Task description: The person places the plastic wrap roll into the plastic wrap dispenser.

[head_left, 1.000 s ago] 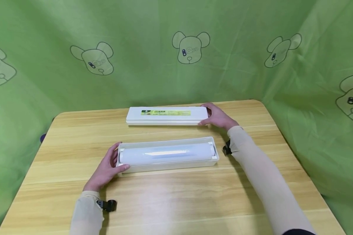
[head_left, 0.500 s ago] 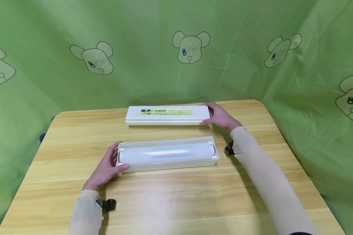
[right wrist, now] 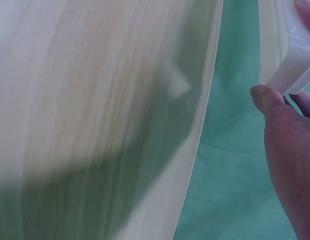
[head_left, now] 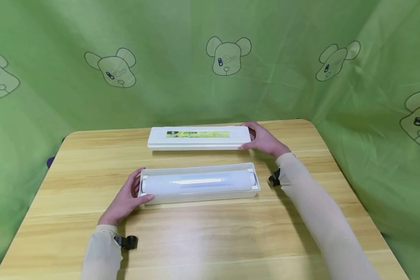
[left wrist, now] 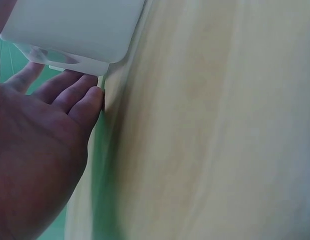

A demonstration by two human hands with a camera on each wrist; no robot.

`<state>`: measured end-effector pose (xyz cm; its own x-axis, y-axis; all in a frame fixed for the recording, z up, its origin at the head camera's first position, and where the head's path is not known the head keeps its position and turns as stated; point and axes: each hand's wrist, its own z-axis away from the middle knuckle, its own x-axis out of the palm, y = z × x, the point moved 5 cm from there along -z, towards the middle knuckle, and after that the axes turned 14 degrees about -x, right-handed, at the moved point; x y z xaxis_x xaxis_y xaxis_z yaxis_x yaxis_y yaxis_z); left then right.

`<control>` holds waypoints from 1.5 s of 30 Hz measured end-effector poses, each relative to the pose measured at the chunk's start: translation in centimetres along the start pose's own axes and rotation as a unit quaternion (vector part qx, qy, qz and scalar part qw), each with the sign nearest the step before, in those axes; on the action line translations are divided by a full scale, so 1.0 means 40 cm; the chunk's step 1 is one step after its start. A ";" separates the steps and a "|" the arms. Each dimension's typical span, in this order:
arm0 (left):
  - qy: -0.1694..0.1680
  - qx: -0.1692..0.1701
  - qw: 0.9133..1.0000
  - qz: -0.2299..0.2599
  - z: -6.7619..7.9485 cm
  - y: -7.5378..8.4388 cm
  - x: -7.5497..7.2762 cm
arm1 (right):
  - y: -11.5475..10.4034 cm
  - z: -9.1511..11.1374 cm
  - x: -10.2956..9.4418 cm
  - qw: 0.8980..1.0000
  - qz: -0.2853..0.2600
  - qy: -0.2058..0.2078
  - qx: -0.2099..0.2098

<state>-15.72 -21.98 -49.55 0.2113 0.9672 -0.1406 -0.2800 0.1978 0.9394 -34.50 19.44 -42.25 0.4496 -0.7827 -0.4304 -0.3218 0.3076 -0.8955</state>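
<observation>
A long white open box (head_left: 199, 198) lies across the middle of the table, with a shiny roll of cling film (head_left: 196, 182) inside it. My left hand (head_left: 126, 200) holds the box's left end, thumb over the near rim and fingers round the far side. Behind the box is its long white lid (head_left: 199, 146), bearing a green and yellow label (head_left: 197, 134). At the lid's right end, my right hand (head_left: 262, 140) grips it, thumb on the near edge. In the left wrist view, fingers (left wrist: 84, 102) reach under the box end (left wrist: 74, 30). The right wrist view shows the lid's corner (right wrist: 295, 65) between thumb and fingers.
The wooden table (head_left: 203, 241) carries both pieces, with the lid near its back edge. Green curtains (head_left: 175, 89) printed with cartoon bear heads hang round the back and sides. Each wrist wears a small black camera, such as the left camera (head_left: 127, 242).
My right hand has shifted slightly to the right, and the lid looks slightly longer in view. The left hand, the box and the cling film roll stay in place.
</observation>
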 end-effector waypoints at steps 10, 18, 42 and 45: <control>0.000 -0.003 1.000 -0.001 0.001 0.004 -0.001 | -0.026 0.006 0.006 1.000 -0.006 -0.005 -0.010; 0.002 -0.005 1.000 -0.004 0.001 0.007 0.000 | 0.045 0.001 -0.007 1.000 -0.009 0.004 -0.014; -0.004 -0.009 1.000 -0.007 -0.003 0.005 -0.002 | 0.048 0.028 0.004 0.999 -0.025 0.006 -0.025; -0.003 -0.013 1.000 -0.013 -0.001 0.008 -0.004 | 0.044 0.033 0.002 0.999 -0.036 0.010 -0.026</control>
<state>-15.87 -22.08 -49.24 0.2242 0.9609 -0.1625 -0.2988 0.2265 0.9271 -33.93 20.62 -44.01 0.4558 -0.8127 -0.3631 -0.3323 0.2231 -0.9164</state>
